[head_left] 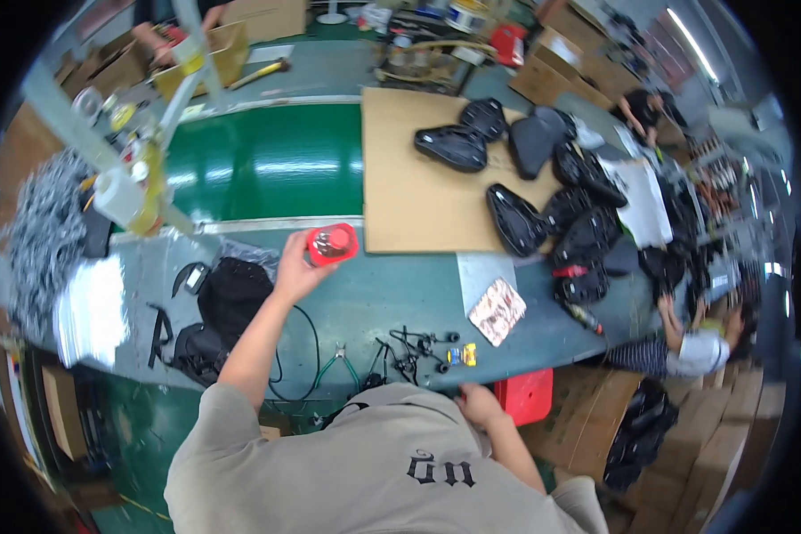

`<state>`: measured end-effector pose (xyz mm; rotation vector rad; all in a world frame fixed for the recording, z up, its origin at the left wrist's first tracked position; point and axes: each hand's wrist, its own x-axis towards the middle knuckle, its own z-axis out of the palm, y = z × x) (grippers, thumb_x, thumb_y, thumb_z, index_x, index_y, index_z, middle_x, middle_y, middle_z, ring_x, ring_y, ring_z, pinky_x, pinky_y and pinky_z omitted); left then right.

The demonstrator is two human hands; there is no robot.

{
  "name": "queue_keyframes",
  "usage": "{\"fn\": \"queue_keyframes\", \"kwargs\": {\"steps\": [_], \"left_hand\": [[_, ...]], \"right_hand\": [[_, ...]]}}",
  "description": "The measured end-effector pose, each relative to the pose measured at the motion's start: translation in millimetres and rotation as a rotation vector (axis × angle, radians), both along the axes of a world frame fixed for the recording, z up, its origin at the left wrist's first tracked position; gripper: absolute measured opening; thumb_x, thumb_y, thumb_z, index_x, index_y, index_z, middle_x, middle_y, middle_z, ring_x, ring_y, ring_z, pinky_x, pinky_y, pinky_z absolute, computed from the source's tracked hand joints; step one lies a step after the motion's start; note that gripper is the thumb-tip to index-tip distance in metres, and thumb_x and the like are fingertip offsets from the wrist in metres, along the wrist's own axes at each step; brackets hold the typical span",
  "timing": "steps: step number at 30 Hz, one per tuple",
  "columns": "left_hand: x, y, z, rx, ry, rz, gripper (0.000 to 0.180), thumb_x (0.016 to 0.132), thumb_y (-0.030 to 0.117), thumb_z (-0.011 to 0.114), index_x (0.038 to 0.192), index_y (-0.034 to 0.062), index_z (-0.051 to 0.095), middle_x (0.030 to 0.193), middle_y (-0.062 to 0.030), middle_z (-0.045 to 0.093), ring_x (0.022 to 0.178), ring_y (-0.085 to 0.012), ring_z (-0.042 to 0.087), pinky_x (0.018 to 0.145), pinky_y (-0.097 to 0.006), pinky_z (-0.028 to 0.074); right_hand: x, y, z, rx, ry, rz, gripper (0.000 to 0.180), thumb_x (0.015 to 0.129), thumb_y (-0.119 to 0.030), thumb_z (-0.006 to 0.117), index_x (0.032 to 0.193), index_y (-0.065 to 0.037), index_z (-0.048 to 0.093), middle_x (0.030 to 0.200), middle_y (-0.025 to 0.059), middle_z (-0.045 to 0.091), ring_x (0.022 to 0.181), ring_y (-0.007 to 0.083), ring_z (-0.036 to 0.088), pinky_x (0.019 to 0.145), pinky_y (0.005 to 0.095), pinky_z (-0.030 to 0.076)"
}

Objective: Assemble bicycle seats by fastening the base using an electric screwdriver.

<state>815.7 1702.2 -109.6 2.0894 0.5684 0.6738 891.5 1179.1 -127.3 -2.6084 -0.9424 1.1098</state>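
Note:
My left hand [299,270] is raised over the far side of the green-grey workbench [392,307], its fingers wrapped round a red-capped bottle [330,245]. The bottle shows a dark body inside the red and is seen mostly from above. Close to my body, at the bench's near edge, my right hand [481,405] has its fingers curled. Whatever it may hold is hidden. Beside that hand stands a red plastic stool [527,397]. Green-handled pliers [336,361], black cable-like parts [408,354] and a small yellow-and-blue packet [462,355] lie on the bench before me.
Several black bicycle saddles [454,147] rest on and beside a cardboard sheet [400,205]. A black backpack [231,298] and a patterned pad [497,311] lie on the bench. A green conveyor belt [267,160] runs beyond. Co-workers sit right and far left.

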Motion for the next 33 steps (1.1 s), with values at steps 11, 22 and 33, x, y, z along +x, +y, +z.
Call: {"fn": "queue_keyframes", "kwargs": {"steps": [11, 22, 33], "left_hand": [[64.4, -264.0, 61.3, -0.087, 0.167, -0.792, 0.075, 0.068, 0.021, 0.091, 0.134, 0.0028, 0.059, 0.131, -0.0192, 0.06, 0.122, -0.0403, 0.059, 0.105, -0.047, 0.05], [93.6, -426.6, 43.1, 0.159, 0.356, -0.991, 0.069, 0.072, 0.018, 0.086, 0.133, 0.001, 0.059, 0.128, -0.02, 0.06, 0.117, -0.0414, 0.061, 0.099, -0.046, 0.052], [148.2, -636.9, 40.1, 0.211, 0.423, -1.209, 0.069, 0.073, 0.023, 0.084, 0.133, 0.0022, 0.058, 0.126, -0.0181, 0.059, 0.116, -0.0395, 0.06, 0.1, -0.047, 0.05]], "right_hand": [[9.8, 45.4, 145.5, 0.64, -0.54, -0.278, 0.065, 0.09, -0.035, 0.077, 0.144, -0.008, 0.053, 0.112, 0.0159, 0.055, 0.09, 0.0358, 0.069, 0.07, 0.0463, 0.059], [47.9, -128.0, 81.9, 0.744, -0.357, -0.177, 0.032, 0.088, -0.031, 0.076, 0.113, -0.013, 0.066, 0.098, 0.009, 0.055, 0.071, 0.0287, 0.066, 0.062, 0.0403, 0.055], [64.0, -343.5, 78.1, 0.729, -0.321, -0.401, 0.033, 0.086, -0.032, 0.077, 0.108, -0.01, 0.068, 0.097, 0.0105, 0.057, 0.076, 0.0322, 0.067, 0.062, 0.0429, 0.056]]}}
